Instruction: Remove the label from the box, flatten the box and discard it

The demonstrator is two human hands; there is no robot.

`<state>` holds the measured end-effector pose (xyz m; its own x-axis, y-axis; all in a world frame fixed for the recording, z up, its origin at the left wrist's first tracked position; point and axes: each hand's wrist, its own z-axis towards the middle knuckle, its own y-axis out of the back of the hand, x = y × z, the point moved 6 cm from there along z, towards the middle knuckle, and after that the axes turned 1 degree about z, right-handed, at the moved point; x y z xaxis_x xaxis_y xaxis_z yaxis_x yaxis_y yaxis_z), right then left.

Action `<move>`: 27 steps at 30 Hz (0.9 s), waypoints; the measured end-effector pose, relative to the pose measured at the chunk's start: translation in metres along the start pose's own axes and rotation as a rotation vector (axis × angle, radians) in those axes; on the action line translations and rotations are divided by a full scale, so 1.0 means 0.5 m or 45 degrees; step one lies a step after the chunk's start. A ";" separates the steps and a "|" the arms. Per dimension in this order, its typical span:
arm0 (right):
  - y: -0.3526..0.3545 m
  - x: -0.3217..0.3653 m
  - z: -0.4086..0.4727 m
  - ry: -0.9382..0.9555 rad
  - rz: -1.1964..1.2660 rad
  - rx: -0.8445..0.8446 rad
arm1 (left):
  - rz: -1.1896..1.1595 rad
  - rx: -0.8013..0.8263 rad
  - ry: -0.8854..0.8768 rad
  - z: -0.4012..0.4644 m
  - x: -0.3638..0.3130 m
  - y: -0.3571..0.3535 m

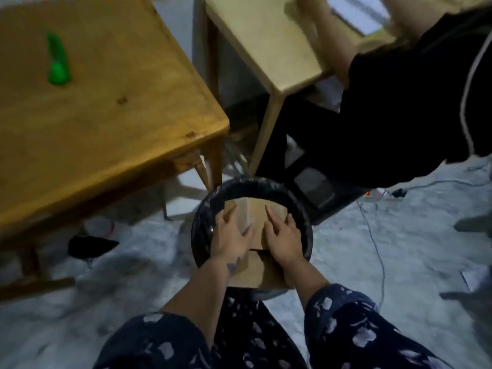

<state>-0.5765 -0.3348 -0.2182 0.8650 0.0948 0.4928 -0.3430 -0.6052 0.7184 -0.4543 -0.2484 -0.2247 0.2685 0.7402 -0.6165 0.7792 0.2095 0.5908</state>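
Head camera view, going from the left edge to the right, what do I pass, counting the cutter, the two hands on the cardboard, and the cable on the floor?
Green cutter on the wooden table → left hand → right hand, both pressing the flattened cardboard into the black-lined bin → cable on the floor.

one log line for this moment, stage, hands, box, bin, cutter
stage: discard | left hand: pressing box | right hand: pressing box | flattened box: partly in bin | green cutter: on table
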 end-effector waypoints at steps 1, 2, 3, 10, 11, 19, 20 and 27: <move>-0.036 -0.038 0.005 -0.050 0.008 0.060 | 0.001 0.061 0.055 0.005 0.032 -0.039; -0.070 -0.072 0.013 -0.082 0.013 0.098 | 0.004 0.106 0.103 0.012 0.061 -0.072; -0.102 -0.103 0.024 -0.099 0.012 0.129 | 0.011 0.135 0.150 0.022 0.090 -0.104; -0.312 -0.273 0.173 -0.153 -0.014 0.319 | 0.017 0.266 0.315 0.161 0.276 -0.306; -0.340 -0.294 0.200 -0.170 -0.014 0.346 | 0.015 0.276 0.329 0.186 0.297 -0.330; -0.502 -0.373 0.420 -0.238 -0.082 0.439 | 0.181 0.362 0.356 0.411 0.426 -0.464; -0.515 -0.375 0.437 -0.210 -0.138 0.446 | 0.258 0.399 0.354 0.427 0.434 -0.473; -0.491 -0.334 0.377 -0.052 -0.405 0.463 | 0.110 0.361 0.219 0.357 0.346 -0.386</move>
